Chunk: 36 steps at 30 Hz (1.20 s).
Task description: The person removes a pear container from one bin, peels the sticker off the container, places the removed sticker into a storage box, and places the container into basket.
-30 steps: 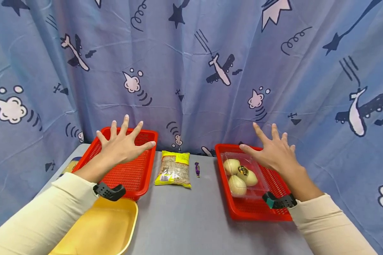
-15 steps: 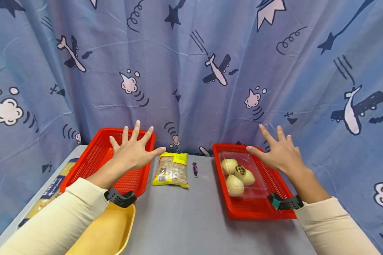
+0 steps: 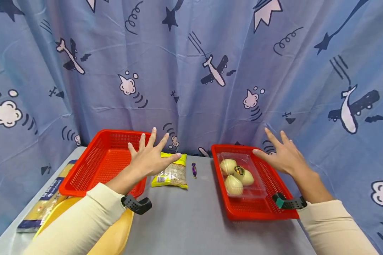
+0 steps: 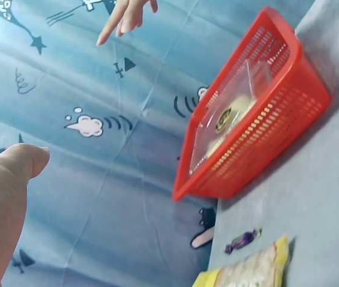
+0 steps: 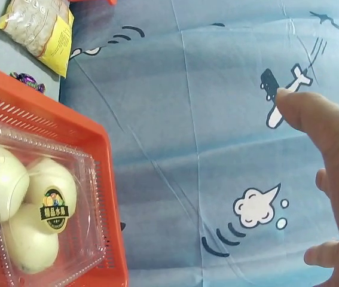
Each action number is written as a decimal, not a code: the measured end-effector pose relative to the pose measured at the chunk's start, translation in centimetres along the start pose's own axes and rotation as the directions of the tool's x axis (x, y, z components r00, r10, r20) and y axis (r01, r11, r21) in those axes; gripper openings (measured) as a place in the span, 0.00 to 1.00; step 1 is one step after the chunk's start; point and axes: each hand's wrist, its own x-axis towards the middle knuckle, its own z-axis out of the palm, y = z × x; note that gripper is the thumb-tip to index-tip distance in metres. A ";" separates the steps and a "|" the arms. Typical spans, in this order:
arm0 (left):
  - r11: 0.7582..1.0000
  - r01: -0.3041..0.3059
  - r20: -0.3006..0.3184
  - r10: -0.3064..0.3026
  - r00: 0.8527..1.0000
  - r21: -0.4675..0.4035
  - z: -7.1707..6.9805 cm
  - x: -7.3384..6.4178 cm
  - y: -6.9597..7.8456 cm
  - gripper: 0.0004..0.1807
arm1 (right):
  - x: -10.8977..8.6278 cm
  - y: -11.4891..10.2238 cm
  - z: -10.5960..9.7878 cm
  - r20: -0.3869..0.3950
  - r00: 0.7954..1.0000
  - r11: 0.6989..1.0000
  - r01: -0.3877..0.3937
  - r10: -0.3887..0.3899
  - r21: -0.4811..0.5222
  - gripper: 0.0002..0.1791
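Note:
My left hand point(image 3: 150, 158) hangs in the air with fingers spread, overlapping the yellow food bag point(image 3: 172, 177) in the head view; it holds nothing. My right hand point(image 3: 282, 154) is also raised with fingers spread, over the back right part of the right red basket point(image 3: 252, 212). Inside that basket lies a clear plastic box point(image 5: 76, 197) with several pale round fruits point(image 5: 34, 245) and a dark round label. Between bag and basket is a small purple wrapped candy point(image 3: 194, 170). The left red basket point(image 3: 115, 159) has a bare floor where it shows.
A yellow tub point(image 3: 115, 230) stands at the front left, partly under my left sleeve. Beside it lies a long flat package point(image 3: 48, 202) in blue and yellow. Behind the grey table point(image 3: 178, 226) hangs a blue patterned curtain point(image 3: 185, 71).
My left hand has moved right, from over the left basket to before the yellow bag. My right hand has shifted slightly right. The long package at left shows more. The objects stay put.

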 end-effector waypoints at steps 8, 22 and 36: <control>1.000 -0.021 -0.006 0.021 1.000 -0.001 1.2 0.1 1.4 0.49 | 0.2 1.2 0.4 0.028 0.999 1.000 -0.023 0.022 0.020 0.55; 0.998 -0.053 -0.028 0.053 0.998 -0.026 4.6 -0.4 3.7 0.48 | 0.2 3.4 1.9 0.002 0.999 0.996 -0.054 0.054 0.076 0.55; 0.988 -0.114 -0.009 0.113 0.994 -0.100 7.3 -1.0 6.0 0.48 | 0.9 5.0 3.2 -0.021 0.998 0.995 -0.049 0.051 0.084 0.54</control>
